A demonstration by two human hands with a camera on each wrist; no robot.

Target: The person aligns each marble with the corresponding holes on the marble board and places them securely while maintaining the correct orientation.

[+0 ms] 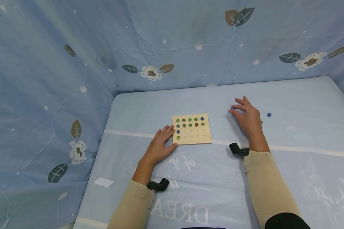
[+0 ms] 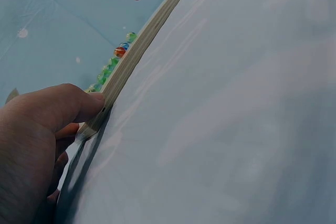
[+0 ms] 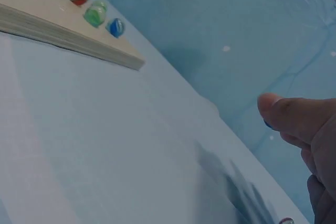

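A pale wooden board with rows of round hollows lies flat on the table. Glass marbles fill its two far rows, mostly green with a few blue and reddish ones. In the two near rows, only the leftmost hollows hold marbles, one blue and one green. My left hand rests at the board's left side, fingers extended, its thumb against the near edge. To the right of the board and above the table, my right hand pinches a blue marble between thumb and fingertip; the fingers mostly cover it.
Beyond my right hand a loose blue marble lies on the table. A green marble shows partly behind that wrist. The pale blue cloth covers the tabletop, and patterned fabric rises behind it and on the left.
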